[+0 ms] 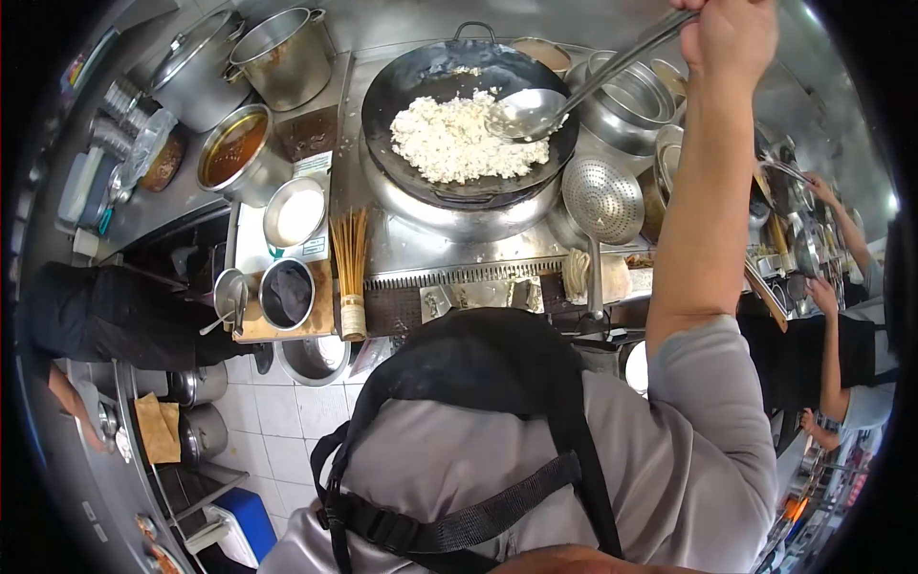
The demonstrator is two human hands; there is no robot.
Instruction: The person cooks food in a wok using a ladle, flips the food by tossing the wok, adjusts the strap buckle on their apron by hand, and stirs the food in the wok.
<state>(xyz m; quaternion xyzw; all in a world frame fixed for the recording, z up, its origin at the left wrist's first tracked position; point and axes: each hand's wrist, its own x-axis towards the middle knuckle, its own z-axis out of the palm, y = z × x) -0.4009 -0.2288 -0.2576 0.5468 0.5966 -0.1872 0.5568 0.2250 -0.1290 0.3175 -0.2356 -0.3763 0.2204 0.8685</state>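
At the upper right, my right hand (732, 38) is closed around the end of a long metal handle. It belongs to a wok ladle (528, 110), whose wide bowl lies tilted against the white rice (445, 143). The rice looks like loose grains mixed with small pale bits, heaped in the middle of a large black wok (392, 84). Under the wok is a round steel burner ring (469, 225). My right forearm reaches up past several metal bowls (622, 120). Nowhere in the picture does my left hand show.
A perforated skimmer (602, 199) lies right of the wok. Left stand a bamboo wok brush (352, 273), a bowl of white contents (295, 212), a pot of reddish liquid (235, 145) and a tall stockpot (282, 62). Other people are at the far right (851, 354) and left (115, 320).
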